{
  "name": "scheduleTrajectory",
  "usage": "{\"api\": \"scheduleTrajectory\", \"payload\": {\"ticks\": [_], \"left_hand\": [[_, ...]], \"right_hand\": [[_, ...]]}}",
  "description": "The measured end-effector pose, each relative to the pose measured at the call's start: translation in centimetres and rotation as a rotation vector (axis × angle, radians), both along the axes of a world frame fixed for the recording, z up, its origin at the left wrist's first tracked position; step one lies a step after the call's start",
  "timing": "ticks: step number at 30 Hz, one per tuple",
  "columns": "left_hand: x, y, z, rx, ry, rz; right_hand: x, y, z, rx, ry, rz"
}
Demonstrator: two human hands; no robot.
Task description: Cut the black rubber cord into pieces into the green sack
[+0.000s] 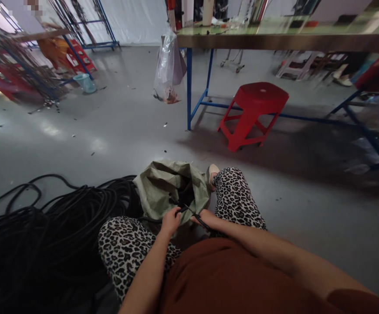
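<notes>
My left hand (170, 221) is closed around a length of black cord (150, 220), which trails left toward a big heap. In my right hand (208, 217) is a pair of scissors (201, 221), its blades pointing up and left close to the cord's end. Both hands are over the near rim of an open green woven sack (150, 187) standing between my knees. Dark pieces (184, 192) lie inside the sack, too shadowed to make out one by one. Part of my right fingers is hidden behind the scissors and wrist.
A large tangle of black cord (45, 231) covers the floor at my left. Ahead stand a red stool (255, 109) and a blue-legged table (274, 41) with a clear plastic bag (168, 65) hanging from its corner. A light-blue basket (85, 83) stands farther left.
</notes>
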State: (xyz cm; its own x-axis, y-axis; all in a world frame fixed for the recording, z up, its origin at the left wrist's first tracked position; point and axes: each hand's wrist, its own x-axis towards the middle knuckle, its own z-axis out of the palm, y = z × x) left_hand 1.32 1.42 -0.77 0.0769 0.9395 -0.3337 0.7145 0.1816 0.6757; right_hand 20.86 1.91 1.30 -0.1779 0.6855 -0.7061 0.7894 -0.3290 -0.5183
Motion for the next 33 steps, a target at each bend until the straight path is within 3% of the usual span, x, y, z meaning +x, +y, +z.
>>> {"api": "scheduleTrajectory", "payload": {"ticks": [7,14,33], "left_hand": [[-0.26,0.14,-0.85,0.036,-0.059,0.076],[-0.29,0.41,-0.74,0.107,-0.142,0.177],[0.14,0.16,-0.67,0.090,-0.193,0.153]], "right_hand": [[0.31,0.06,-0.87,-0.099,0.084,-0.121],[0.06,0.12,-1.03,-0.287,0.216,-0.265],[0.20,-0.23,-1.04,-0.284,0.293,-0.130]]}}
